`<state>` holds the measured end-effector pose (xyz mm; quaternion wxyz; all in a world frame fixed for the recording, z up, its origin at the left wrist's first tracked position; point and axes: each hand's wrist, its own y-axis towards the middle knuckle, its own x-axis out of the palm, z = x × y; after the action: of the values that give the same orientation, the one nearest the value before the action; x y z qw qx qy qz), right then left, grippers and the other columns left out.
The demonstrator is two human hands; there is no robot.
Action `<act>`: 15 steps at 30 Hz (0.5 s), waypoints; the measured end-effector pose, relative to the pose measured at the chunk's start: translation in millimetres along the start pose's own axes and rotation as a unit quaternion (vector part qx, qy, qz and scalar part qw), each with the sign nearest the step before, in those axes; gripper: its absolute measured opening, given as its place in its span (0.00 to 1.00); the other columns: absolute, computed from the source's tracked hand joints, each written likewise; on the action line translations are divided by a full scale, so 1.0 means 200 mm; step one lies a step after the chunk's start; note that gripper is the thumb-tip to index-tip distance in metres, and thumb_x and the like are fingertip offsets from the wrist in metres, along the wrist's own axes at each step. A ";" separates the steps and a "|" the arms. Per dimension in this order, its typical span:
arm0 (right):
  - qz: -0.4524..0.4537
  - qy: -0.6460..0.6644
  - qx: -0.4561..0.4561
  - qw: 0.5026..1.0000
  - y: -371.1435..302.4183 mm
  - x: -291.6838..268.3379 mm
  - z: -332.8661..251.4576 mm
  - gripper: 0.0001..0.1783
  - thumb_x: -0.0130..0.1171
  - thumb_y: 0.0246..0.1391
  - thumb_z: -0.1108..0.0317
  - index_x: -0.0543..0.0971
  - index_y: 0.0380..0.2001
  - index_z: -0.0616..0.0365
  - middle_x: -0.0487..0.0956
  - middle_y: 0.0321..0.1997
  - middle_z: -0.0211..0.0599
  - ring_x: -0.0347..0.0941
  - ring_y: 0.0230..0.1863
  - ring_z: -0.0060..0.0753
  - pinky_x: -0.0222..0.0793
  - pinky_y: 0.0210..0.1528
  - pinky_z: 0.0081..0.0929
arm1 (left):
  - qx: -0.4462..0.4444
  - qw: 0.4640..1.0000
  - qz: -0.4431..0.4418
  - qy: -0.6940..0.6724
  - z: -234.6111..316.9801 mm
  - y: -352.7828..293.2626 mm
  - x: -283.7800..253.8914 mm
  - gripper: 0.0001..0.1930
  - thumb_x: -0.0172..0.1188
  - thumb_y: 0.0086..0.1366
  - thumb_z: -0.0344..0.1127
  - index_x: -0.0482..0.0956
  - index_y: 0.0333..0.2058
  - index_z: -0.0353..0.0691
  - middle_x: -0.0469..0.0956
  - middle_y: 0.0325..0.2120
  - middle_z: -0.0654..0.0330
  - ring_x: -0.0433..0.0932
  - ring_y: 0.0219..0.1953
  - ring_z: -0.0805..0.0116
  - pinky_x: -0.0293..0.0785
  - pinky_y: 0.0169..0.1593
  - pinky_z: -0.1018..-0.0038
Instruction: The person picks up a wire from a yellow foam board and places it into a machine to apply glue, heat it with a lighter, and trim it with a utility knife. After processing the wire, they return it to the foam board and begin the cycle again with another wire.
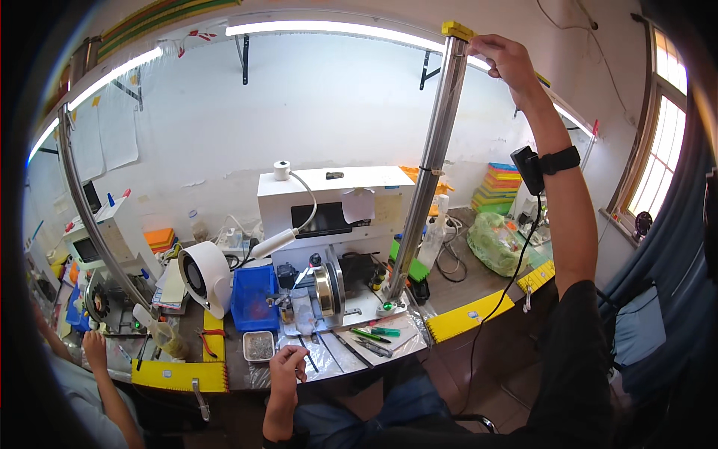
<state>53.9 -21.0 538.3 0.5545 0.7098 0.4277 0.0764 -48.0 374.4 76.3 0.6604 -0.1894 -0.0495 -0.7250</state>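
My right hand (508, 66) is raised high at the upper right, beside the yellow-capped top (458, 31) of a metal post (437, 142). Its thumb and fingertips are pinched together; anything between them is too small to make out. Low in the middle, my left hand (286, 372) hovers by the table's front edge with curled fingers, thumb against fingertip. What it holds, if anything, cannot be seen. Close to it lie a thin dark rod (308, 355) and a small white tray (259, 347) of tiny pieces. Beyond stands a white machine (329, 183) with a metal wheel (326, 292).
A blue bin (254, 299) and a white fan (206, 277) stand left of the wheel. Pens (370, 335) lie on the front right. Yellow strips (471, 317) line the table edge. A black cable (516, 277) hangs from my right wrist. Another person's hand (95, 350) is at far left.
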 end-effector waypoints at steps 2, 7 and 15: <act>0.002 0.023 -0.006 1.000 0.00 -0.01 0.03 0.11 0.57 0.58 0.63 0.82 0.40 0.55 0.81 0.40 0.39 0.67 0.32 0.20 0.65 0.33 0.13 | -0.004 1.000 -0.002 0.001 0.00 0.00 0.01 0.07 0.59 0.62 0.32 0.77 0.31 0.34 0.67 0.14 0.68 0.62 0.14 0.82 0.59 0.17 0.82; -0.147 0.113 0.040 0.982 -0.06 0.05 0.01 0.16 0.59 0.59 0.59 0.80 0.45 0.55 0.79 0.37 0.24 0.57 0.28 0.12 0.58 0.30 0.12 | -0.004 0.998 -0.064 0.029 0.01 -0.02 0.04 0.07 0.60 0.63 0.33 0.78 0.32 0.33 0.66 0.14 0.68 0.62 0.14 0.82 0.59 0.18 0.83; -0.189 0.087 0.058 0.976 -0.13 0.08 -0.01 0.16 0.56 0.61 0.60 0.79 0.47 0.57 0.78 0.39 0.23 0.61 0.29 0.10 0.59 0.30 0.11 | 0.004 0.998 -0.058 0.036 -0.01 -0.03 0.03 0.08 0.59 0.63 0.33 0.77 0.31 0.33 0.66 0.13 0.68 0.62 0.14 0.81 0.60 0.18 0.83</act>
<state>50.5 -8.1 510.7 0.4773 0.6380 0.6042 0.0065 -54.4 369.2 77.3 0.6195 -0.1574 -0.0391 -0.7681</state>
